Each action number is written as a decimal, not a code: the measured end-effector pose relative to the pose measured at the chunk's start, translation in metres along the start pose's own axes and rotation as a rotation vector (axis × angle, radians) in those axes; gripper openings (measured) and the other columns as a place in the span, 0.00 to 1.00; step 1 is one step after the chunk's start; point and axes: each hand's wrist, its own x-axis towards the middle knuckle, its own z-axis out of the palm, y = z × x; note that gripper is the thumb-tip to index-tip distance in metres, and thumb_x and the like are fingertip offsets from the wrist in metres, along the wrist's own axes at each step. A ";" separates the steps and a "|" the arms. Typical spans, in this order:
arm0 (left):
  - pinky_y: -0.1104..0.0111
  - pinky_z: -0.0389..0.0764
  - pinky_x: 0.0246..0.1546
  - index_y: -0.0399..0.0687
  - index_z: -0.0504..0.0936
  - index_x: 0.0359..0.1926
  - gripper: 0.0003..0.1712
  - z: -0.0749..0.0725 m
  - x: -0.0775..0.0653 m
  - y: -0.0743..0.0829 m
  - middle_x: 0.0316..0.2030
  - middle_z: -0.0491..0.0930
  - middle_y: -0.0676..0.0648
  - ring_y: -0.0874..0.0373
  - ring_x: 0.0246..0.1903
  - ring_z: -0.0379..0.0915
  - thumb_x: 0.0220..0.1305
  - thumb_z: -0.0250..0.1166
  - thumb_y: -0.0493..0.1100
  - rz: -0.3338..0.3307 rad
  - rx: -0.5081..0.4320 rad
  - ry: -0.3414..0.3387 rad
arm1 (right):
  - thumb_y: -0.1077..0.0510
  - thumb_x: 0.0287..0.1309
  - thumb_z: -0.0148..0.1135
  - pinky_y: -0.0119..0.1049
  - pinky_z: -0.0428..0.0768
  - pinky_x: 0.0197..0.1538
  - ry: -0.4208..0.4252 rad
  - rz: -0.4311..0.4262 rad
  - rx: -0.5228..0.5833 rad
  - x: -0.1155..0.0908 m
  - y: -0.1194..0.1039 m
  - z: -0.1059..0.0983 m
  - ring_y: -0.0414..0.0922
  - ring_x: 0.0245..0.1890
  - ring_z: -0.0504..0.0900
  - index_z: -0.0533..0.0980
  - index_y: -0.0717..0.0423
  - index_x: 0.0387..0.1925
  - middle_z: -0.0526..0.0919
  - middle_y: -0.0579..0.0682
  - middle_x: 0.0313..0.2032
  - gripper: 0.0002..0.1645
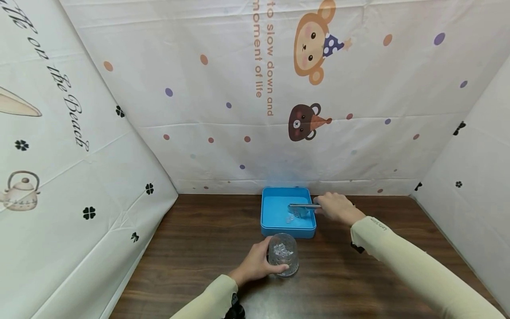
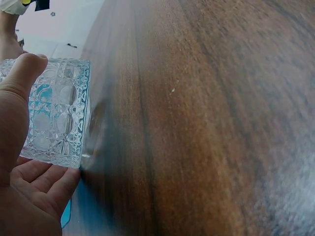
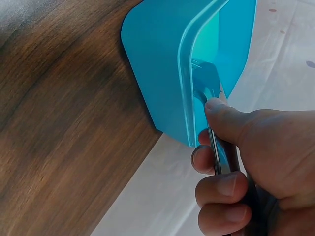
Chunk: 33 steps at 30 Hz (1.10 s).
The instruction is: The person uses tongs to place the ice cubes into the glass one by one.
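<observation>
My left hand (image 1: 258, 262) grips a clear patterned glass (image 1: 287, 261), its thumb on the near side and its fingers around the other. Small clear chunks like ice (image 1: 282, 249) lie inside. In the left wrist view the glass (image 2: 61, 115) shows an embossed grid, close against the tabletop. My right hand (image 1: 336, 207) holds a shiny metal utensil (image 3: 213, 147) by its slim handle, the thumb pressed along it. The utensil's broad end reaches over the wall into a blue box (image 1: 275, 232), where a few clear chunks (image 1: 290, 219) lie. The box partly hides that end in the right wrist view.
The box stands at the back of a dark wooden table (image 1: 207, 248), close to a printed white cloth wall (image 1: 223, 155). More white cloth rises on the left (image 1: 119, 199) and right (image 1: 470, 212). Black wrist straps show under both sleeves.
</observation>
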 end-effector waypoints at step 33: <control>0.69 0.82 0.45 0.47 0.70 0.69 0.44 0.004 -0.002 0.007 0.55 0.81 0.48 0.64 0.48 0.79 0.58 0.76 0.59 -0.037 0.001 0.010 | 0.52 0.71 0.65 0.36 0.61 0.17 0.221 -0.024 -0.084 -0.005 0.010 -0.015 0.42 0.15 0.66 0.80 0.57 0.49 0.70 0.43 0.18 0.13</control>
